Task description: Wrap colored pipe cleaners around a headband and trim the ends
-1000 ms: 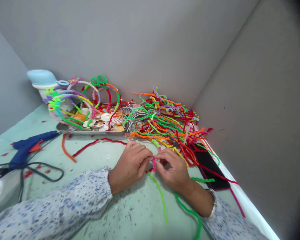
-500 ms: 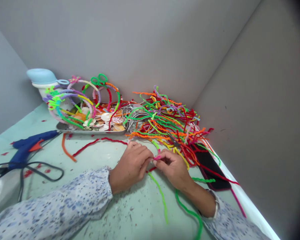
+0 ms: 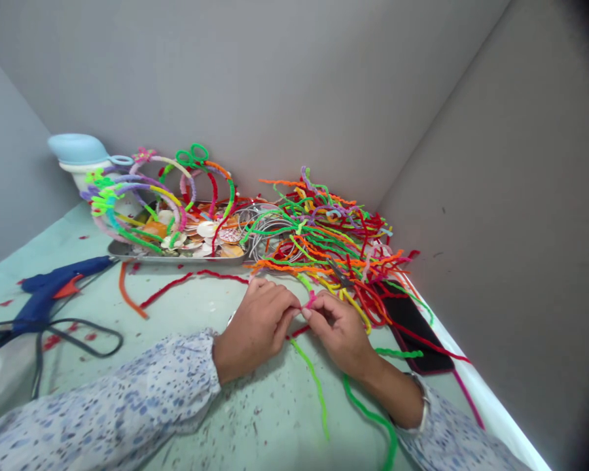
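My left hand [image 3: 260,327] and my right hand [image 3: 341,333] meet over the middle of the table, fingertips pinched together. Between them they grip a pink pipe cleaner [image 3: 310,300], of which only a short piece shows. A lime-green pipe cleaner [image 3: 305,282] rises just beyond the pink piece; whether the two are joined I cannot tell. Beneath the hands a light green pipe cleaner [image 3: 318,386] trails toward me on the table. Near my right wrist lies a darker green pipe cleaner [image 3: 373,412].
A metal tray [image 3: 177,260] holds shells and pipe-cleaner-wrapped hoops [image 3: 177,203]. Beside it spreads a tangled heap of pipe cleaners [image 3: 328,229] with pliers-like handles [image 3: 341,273]. A phone [image 3: 422,333] lies right; a blue glue gun [image 3: 49,288] with its cord and a blue-lidded bottle [image 3: 81,154] stand left.
The pink piece between my fingertips has turned from lying nearly flat to pointing up. Both hands stay in almost the same place, and the view has shifted very slightly.
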Action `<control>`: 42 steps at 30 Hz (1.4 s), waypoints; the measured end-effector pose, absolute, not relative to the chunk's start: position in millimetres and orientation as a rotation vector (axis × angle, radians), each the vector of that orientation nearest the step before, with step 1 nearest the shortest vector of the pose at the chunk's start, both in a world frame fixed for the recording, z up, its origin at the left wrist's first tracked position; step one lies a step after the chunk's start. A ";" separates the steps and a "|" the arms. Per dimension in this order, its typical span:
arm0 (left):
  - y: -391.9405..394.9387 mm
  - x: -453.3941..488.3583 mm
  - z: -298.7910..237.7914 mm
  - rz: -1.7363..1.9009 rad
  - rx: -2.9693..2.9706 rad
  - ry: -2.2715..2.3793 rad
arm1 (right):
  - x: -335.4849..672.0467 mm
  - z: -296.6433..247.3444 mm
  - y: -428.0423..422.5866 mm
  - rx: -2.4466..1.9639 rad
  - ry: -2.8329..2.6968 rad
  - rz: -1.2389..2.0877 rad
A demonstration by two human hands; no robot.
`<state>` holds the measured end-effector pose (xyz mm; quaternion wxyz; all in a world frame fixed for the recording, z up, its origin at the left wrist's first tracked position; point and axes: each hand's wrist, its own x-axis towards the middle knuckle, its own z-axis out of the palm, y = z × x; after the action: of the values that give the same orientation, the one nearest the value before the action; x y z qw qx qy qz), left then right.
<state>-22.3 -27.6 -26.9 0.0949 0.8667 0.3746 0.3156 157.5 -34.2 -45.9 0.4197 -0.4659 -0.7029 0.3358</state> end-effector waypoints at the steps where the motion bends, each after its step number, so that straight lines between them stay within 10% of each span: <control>1: -27.6 -22.2 -27.0 0.935 2.570 1.105 | 157.6 -45.8 -34.2 -1.174 -1.745 0.872; 12: -29.7 -21.8 -25.0 0.964 2.615 1.086 | 154.8 -38.6 -32.2 -1.215 -1.493 1.282; 24: -27.4 -22.1 -22.2 1.041 2.524 1.142 | 158.9 -45.6 -37.8 -0.879 -1.909 0.203; 42: -26.5 -23.2 -23.1 1.000 2.566 1.144 | 156.8 -41.6 -37.3 -0.971 -1.946 0.076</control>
<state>-23.2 -26.5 -23.1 0.0799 0.8577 0.3825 0.3342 156.8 -37.3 -41.6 0.4642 -0.3952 -0.7921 0.0310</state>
